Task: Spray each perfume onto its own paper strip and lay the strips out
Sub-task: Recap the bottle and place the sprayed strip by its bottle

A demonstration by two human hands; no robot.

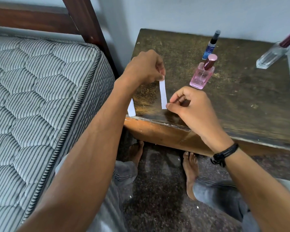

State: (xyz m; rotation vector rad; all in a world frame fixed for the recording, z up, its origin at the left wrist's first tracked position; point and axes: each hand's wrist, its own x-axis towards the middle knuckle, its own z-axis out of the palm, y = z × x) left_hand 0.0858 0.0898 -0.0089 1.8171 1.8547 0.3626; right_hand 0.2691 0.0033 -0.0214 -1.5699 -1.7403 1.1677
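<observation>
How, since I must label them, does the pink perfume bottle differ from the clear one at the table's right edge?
The pink bottle is tinted pink and squat; the clear bottle is colourless, longer and slimmer. The pink bottle bears dark lettering; the clear bottle shows none. The pink bottle stands towards the middle of the table; the clear bottle stands by its right edge. Both wear shiny pinkish caps and stand untouched.

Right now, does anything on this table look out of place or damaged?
The spare paper sits at the table's front left corner, seemingly overhanging the edge, so it could slip off. The table's top is heavily scratched and worn. Nothing looks spilled.
</observation>
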